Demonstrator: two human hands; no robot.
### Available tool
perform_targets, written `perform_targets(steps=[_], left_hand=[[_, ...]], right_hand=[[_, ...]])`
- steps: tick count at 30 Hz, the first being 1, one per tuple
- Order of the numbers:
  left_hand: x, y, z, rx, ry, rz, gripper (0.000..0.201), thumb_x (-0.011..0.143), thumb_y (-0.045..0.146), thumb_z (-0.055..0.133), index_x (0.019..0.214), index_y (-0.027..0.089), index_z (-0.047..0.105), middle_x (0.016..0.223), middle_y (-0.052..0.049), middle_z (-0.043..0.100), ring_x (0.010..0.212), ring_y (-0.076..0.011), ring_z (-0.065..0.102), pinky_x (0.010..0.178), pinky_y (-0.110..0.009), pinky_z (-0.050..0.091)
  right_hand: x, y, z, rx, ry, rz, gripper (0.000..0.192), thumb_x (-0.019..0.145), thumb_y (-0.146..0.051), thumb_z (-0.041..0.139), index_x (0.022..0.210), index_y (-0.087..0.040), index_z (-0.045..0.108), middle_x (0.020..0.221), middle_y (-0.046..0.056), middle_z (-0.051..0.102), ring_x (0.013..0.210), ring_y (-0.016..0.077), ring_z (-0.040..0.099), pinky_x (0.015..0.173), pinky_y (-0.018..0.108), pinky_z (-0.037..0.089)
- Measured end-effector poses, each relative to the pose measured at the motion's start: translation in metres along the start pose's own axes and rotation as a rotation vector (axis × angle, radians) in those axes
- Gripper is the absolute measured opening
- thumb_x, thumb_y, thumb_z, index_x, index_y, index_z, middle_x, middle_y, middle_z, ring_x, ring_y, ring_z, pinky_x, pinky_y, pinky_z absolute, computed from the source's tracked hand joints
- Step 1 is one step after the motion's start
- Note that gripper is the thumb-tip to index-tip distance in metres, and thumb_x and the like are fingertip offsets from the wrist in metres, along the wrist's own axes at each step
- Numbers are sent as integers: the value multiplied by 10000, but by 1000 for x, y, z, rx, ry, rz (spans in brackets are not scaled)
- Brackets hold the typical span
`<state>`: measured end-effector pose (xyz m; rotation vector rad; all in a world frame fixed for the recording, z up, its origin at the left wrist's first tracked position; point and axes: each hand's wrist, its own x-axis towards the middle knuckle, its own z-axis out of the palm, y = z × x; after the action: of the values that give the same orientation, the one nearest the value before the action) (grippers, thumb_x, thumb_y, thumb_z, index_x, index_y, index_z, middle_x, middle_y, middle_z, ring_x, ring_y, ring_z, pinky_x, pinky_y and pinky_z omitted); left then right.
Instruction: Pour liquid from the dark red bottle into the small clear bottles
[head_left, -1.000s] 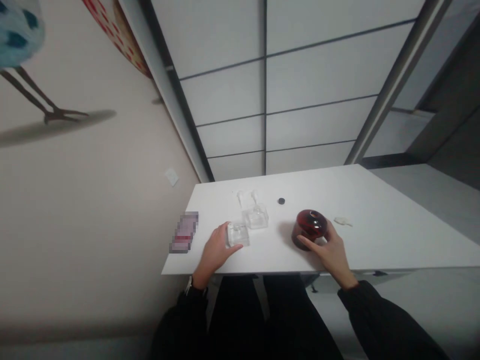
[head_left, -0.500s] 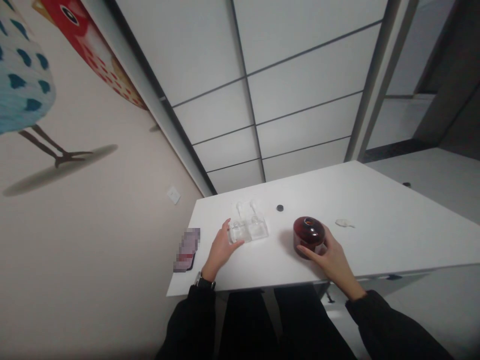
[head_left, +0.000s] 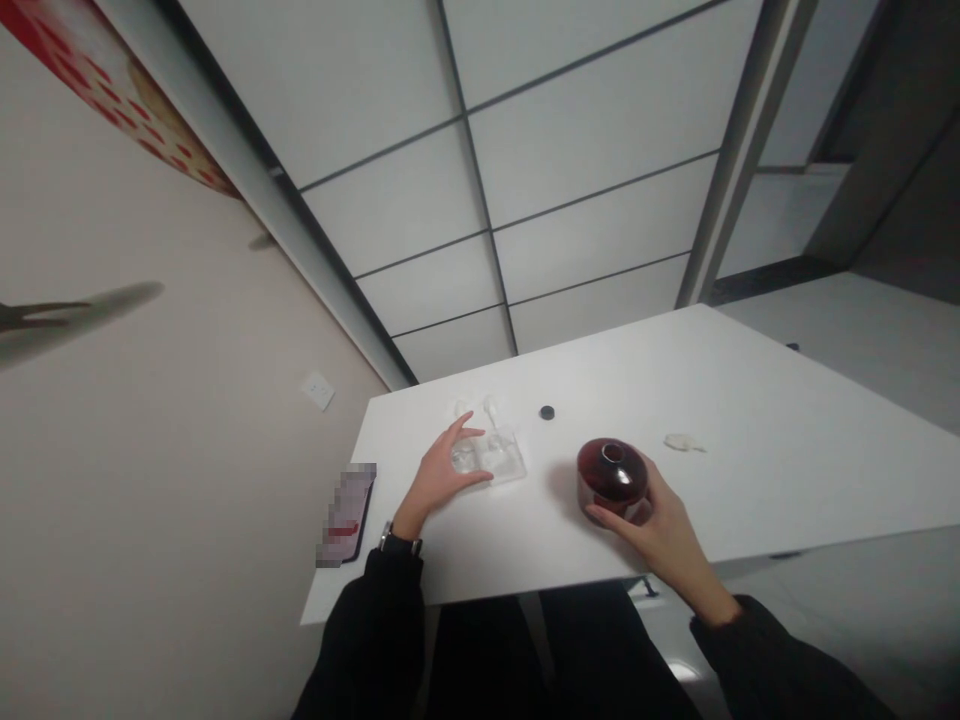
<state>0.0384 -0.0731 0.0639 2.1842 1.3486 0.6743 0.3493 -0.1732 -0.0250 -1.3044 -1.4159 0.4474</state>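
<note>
- White panels (head_left: 585,180) stand behind the table.
- The white table (head_left: 772,430) spreads in front of the person.
- The right hand (head_left: 667,525) is curved partly closed, gripping the red jar, thumb across its front; its other fingertips are hidden from me.
- The left hand (head_left: 433,482) has thumb and fingers spread in a wide C about the left box; I can't tell whether they touch it.
- The red jar (head_left: 606,475) sits upright near the table's front edge.
- The phone (head_left: 349,512), blurred over, lies at the table's left edge.
- The left box (head_left: 465,457) and right box (head_left: 511,460), both clear, sit side by side.
- A pale scrap (head_left: 681,442) lies right of the jar.
- A dark cap (head_left: 547,412) lies beyond it.
</note>
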Motion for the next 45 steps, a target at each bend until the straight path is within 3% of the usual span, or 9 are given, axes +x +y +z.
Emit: perform_targets(steps=[6,11,19,24,32,38,45], left_hand=[[-13,11,10,-35,-1,-41,996,760,295,900,1591,264,352,1378,-70,710,1393,-295,599,1243,-515,371],[-43,25,26,-67,-12,-31,1118,700,282,943,1616,287,304,1347,-68,714,1307,-308,642,1188,-530,448],[-65,36,40,-117,21,-31,1148,682,265,961,1606,303,281,1323,-75,698,1238,-324,633,1115,-557,502],[-64,35,42,-143,19,-28,1147,681,267,960,1606,312,284,1339,-80,691,1273,-345,614,1119,-560,499],[-63,36,43,-141,6,-24,1154,685,276,964,1605,322,270,1342,-70,694,1237,-343,612,1096,-553,507],[-62,37,44,-137,15,-7,1166,671,271,982,1597,308,276,1343,-66,700,1220,-326,609,1091,-530,507],[-62,38,43,-124,4,-12,1153,674,281,984,1589,306,283,1341,-66,696,1220,-333,607,1087,-533,504]], right_hand=[[1,-14,-7,-83,45,-74,730,837,-492,839,1451,-208,566,1354,159,713,1224,365,713,1038,567,593],[18,-36,-21,-262,38,-268,681,897,-410,802,1504,-258,534,1335,136,702,1188,345,703,993,528,608],[48,-49,-30,-618,-140,-620,713,979,-224,667,1631,-280,385,1317,152,701,1143,363,698,1031,635,542],[48,-53,-27,-724,-210,-659,749,953,-105,641,1629,-297,385,1355,138,700,1201,361,683,1101,667,478],[51,-65,-23,-819,-220,-758,786,945,-35,643,1645,-252,362,1341,173,708,1190,368,686,1115,686,455],[53,-67,-23,-826,-221,-769,789,960,-55,651,1648,-300,352,1358,152,706,1218,355,690,1159,695,423],[54,-69,-23,-840,-233,-813,774,952,-39,660,1637,-265,378,1351,180,706,1213,364,690,1158,700,418]])
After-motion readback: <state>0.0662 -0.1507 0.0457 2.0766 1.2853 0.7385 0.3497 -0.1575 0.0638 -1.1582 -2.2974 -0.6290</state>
